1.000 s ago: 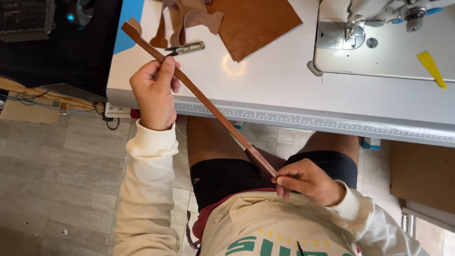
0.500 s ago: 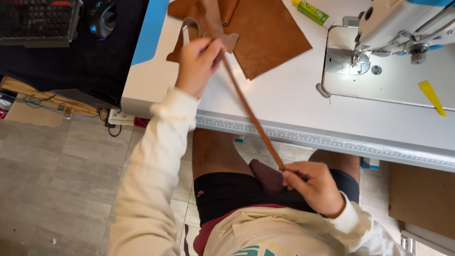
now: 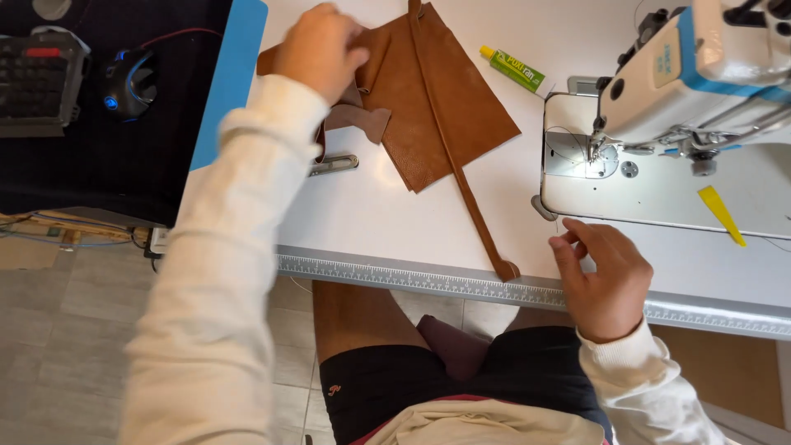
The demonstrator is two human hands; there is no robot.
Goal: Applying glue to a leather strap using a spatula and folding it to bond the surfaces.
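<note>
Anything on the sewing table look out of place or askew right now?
The brown leather strap lies diagonally across the leather sheet, its lower end poking past the table's ruler edge. The green glue tube lies loose beside the sewing machine. Nothing looks spilled or damaged.

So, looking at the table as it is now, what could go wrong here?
The brown leather strap lies with its end at the table's front edge, so it might slide off. The right hand rests close to the lit needle area of the sewing machine, so a finger could stray near it. The left hand reaches over the leather pieces and could push the green glue tube.
</note>
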